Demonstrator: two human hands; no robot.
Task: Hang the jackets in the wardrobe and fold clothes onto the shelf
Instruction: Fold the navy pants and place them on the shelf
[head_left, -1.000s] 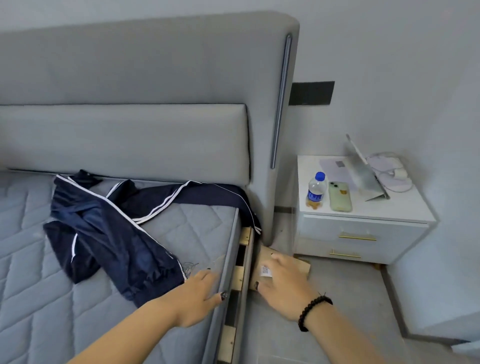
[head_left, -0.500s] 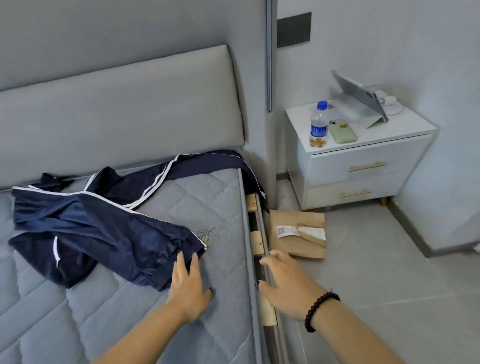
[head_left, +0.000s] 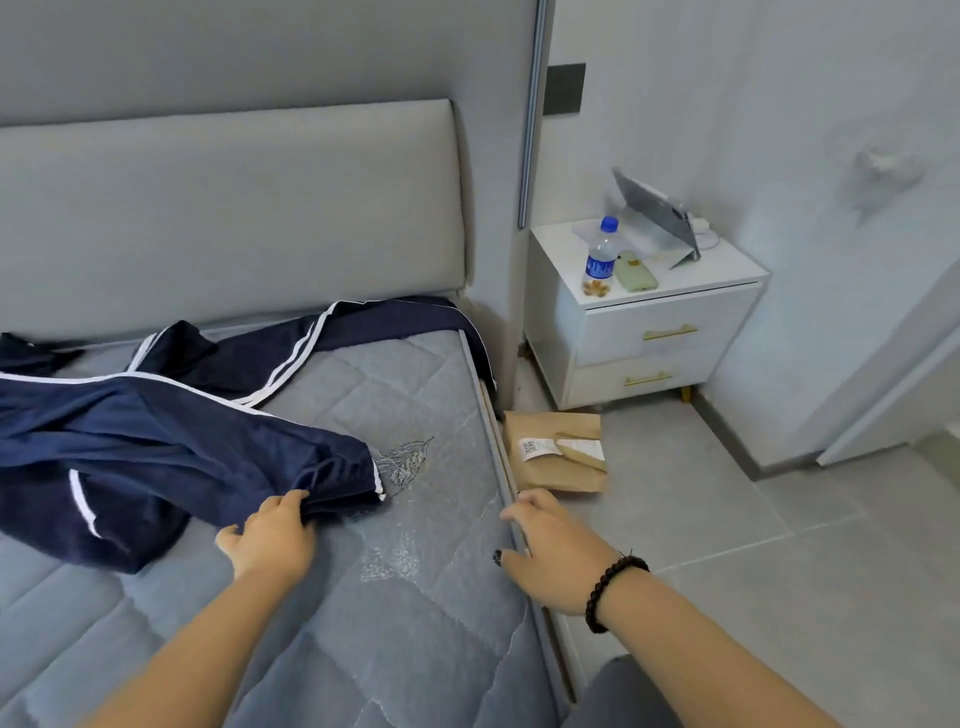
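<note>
Item: navy jacket (head_left: 156, 447) with white stripes — lay crumpled on the grey quilted mattress (head_left: 395, 597), spread from the left edge of view toward the padded headboard (head_left: 228, 208). One striped part trailed along the foot of the headboard to the mattress's right corner and drooped over the side; an elastic cuffed end lay nearest the person, pointing right.

Left hand (head_left: 272, 538): on the mattress at the jacket's near edge, fingers curled round the fabric just behind the cuffed end, thumb out to the left.

Right hand (head_left: 553, 551): well apart from the left, resting at the mattress's right edge with fingers spread and relaxed, holding nothing; thumb with a dark nail pointing inward. A black bead bracelet (head_left: 613, 590) sat on that wrist.

Floor, beside the bed: a brown paper parcel (head_left: 558, 452) with white labels, lying flat on the grey tiles, close to the bed frame.

White nightstand (head_left: 660, 332) — two drawers with gold handles, standing against the wall to the right of the headboard. On top: a water bottle (head_left: 601, 257) with a blue cap and label, a pale green phone (head_left: 635, 271) lying flat just beside it, and a tablet (head_left: 657, 213) propped at a tilt behind them. A dark panel (head_left: 565, 89) was fixed on the wall above
</note>
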